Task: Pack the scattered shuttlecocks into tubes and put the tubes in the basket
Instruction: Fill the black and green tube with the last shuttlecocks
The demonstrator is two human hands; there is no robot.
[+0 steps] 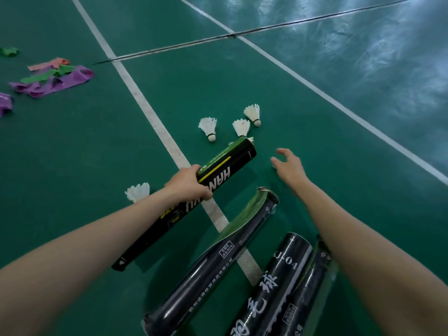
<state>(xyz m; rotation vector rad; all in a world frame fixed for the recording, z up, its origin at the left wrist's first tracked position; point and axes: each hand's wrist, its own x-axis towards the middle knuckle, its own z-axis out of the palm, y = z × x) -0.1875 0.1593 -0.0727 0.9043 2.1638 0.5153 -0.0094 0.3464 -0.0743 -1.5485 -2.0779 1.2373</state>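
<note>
My left hand (188, 184) grips a black and green tube (225, 166) around its middle, holding it slanted above the green floor, with white feathers showing at its far mouth. Three white shuttlecocks lie just beyond that mouth: one on the left (208, 127), one in the middle (241, 127) and one on the right (253, 113). Another shuttlecock (137, 192) lies left of my left forearm. My right hand (288, 166) hovers open over the floor to the right of the tube, fingers spread, holding nothing.
Three black tubes lie on the floor near me: (213, 258), (269, 284), (312, 282). Purple, green and pink elastic bands (53, 78) are strewn at far left. White court lines (150, 112) and a dark thin strip (218, 38) cross the floor.
</note>
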